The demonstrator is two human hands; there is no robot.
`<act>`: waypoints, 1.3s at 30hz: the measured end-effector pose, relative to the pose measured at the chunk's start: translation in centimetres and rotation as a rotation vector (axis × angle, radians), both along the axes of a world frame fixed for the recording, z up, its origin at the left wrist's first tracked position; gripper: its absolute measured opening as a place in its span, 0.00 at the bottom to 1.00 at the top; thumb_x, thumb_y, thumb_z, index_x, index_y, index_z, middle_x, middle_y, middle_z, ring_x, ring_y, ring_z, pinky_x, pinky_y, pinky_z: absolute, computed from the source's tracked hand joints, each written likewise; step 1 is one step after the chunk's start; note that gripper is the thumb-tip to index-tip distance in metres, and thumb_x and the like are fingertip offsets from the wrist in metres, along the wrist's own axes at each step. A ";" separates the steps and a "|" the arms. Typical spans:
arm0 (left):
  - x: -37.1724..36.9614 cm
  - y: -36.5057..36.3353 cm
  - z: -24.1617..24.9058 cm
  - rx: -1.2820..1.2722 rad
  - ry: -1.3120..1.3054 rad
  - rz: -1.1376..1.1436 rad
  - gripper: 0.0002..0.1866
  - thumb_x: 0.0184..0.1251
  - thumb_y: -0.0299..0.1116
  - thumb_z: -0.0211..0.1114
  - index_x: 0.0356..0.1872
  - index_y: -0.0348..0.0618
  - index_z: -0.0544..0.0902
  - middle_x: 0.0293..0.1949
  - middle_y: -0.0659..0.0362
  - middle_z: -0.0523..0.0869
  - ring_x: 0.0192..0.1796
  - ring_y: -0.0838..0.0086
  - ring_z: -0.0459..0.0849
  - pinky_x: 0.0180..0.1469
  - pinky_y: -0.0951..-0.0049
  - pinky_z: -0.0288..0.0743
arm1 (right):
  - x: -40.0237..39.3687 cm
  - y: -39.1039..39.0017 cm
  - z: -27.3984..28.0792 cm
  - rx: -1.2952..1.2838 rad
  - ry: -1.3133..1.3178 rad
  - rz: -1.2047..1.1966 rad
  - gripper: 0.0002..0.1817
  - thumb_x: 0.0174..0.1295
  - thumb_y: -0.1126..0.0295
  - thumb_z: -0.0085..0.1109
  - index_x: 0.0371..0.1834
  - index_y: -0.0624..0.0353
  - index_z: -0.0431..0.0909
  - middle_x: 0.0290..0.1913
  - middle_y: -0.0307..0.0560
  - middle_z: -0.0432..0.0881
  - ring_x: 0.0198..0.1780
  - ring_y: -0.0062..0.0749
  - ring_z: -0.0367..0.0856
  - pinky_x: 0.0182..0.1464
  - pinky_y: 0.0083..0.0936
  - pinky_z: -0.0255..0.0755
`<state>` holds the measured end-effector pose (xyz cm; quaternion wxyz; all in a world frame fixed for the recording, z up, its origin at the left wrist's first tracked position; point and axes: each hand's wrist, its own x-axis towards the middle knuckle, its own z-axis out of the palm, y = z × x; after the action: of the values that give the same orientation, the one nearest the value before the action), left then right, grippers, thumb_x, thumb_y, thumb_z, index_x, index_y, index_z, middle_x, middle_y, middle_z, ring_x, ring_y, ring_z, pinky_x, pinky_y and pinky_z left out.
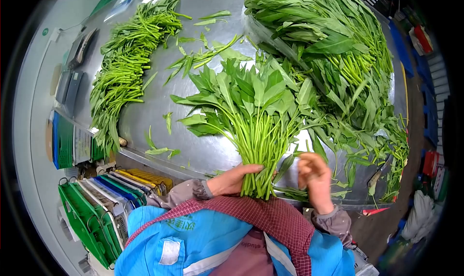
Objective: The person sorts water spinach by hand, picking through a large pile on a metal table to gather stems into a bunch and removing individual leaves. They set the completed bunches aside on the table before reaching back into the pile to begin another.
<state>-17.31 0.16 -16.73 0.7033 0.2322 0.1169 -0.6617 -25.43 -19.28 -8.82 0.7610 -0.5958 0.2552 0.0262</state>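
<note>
The left hand [234,178] is gripping a bunch of water spinach [251,111] by the lower stems — fingers are wrapping around the stalks, thumb lying across the front. The bunch is standing fanned out, leaves pointing away from the person, stem ends pointing down toward the body, sitting at the near edge of the stainless steel table [154,121]. The right hand [315,177] is hovering just beside the bunch on its right side, fingers curling loosely inward, blurred — cannot tell whether it is pinching a stem or holding nothing. A few stems are lying just under it near the table edge.

A large pile of loose water spinach [333,48] is lying on the right half of the table, touching the leaves of the held bunch. A long row of sorted greens [125,68] is lying on the left side, well apart from the hands. Loose leaves [162,150] and small sprigs [203,56] are scattering across the bare metal between the row and the bunch.

The person is wearing a blue vest [193,242] over a checked red shirt [280,223], grey sleeve cuffs showing at both wrists. Green plastic crates [89,218] are standing on the floor at lower left, with stacked coloured folders or trays [130,181] just beside them below the table edge.
</note>
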 end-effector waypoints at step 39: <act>-0.6 0.2 2.1 0.230 -0.084 0.191 0.23 0.60 0.36 0.56 0.55 0.37 0.66 0.51 0.52 0.74 0.52 0.67 0.74 0.54 0.66 0.68 | -0.7 -2.0 -4.3 0.017 0.253 0.375 0.24 0.58 0.68 0.44 0.57 0.69 0.59 0.49 0.57 0.70 0.42 0.32 0.76 0.38 0.21 0.73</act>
<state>-17.87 0.39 -14.59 0.7361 0.3264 0.1840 -0.5637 -26.16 -21.31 -13.09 0.7097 -0.6184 0.2333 0.2439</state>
